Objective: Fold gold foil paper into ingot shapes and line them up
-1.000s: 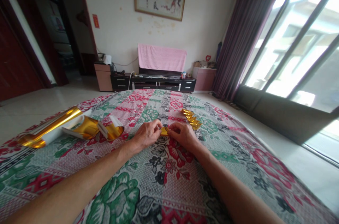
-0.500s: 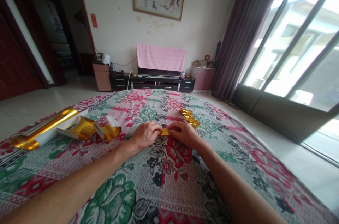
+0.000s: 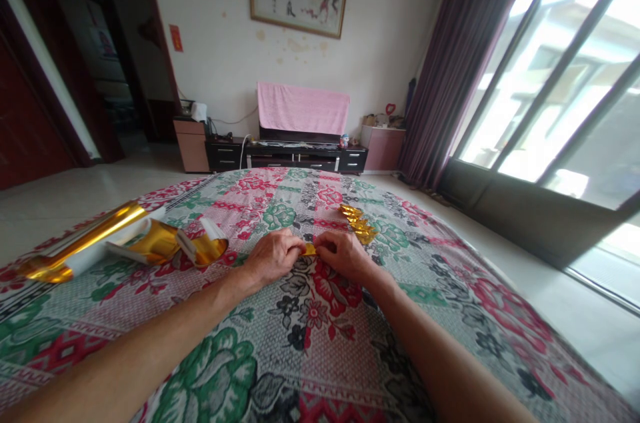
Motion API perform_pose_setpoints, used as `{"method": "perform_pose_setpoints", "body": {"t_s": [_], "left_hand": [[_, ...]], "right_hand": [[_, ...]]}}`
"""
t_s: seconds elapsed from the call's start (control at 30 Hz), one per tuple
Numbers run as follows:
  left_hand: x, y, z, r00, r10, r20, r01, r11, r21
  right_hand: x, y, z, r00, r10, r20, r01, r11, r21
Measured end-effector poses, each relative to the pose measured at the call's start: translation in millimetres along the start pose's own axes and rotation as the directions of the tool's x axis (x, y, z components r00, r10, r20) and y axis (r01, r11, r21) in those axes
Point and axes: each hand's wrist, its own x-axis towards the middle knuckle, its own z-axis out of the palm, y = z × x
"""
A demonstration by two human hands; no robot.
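Note:
Between my two hands is a small piece of gold foil paper [image 3: 309, 249], low over the patterned cloth [image 3: 280, 343]. My left hand [image 3: 276, 254] pinches its left end, fingers curled in. My right hand [image 3: 344, 252] is closed on the other end, thumb against the fingers. Only the middle strip of the foil paper shows; the fingers hide both ends. Just beyond my right hand lies a row of folded gold foil pieces [image 3: 359, 224], pointed and overlapping.
To the left lie a gold foil sheet [image 3: 95, 240], partly rolled with a white underside, and several curled gold foil strips [image 3: 160, 243]. Past the table's far edge stand a low black cabinet [image 3: 227, 155] and a screen under a pink towel [image 3: 304, 107].
My right hand has shifted slightly left, and less of the foil paper shows between my fingers. My left hand has hardly moved.

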Motion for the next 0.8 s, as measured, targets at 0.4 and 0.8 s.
{"method": "perform_pose_setpoints", "body": {"t_s": [0.4, 0.8], "left_hand": [[3.0, -3.3, -1.0, 0.998, -0.029, 0.053, 0.031, 0.999, -0.028], [3.8, -3.8, -2.8, 0.996, -0.04, 0.083, 0.042, 0.999, -0.016]], "right_hand": [[0.8, -5.7, 4.9, 0.999, -0.016, -0.032, 0.012, 0.992, -0.129], [2.3, -2.7, 6.8, 1.0, -0.019, -0.004, 0.018, 0.983, -0.182]]}}
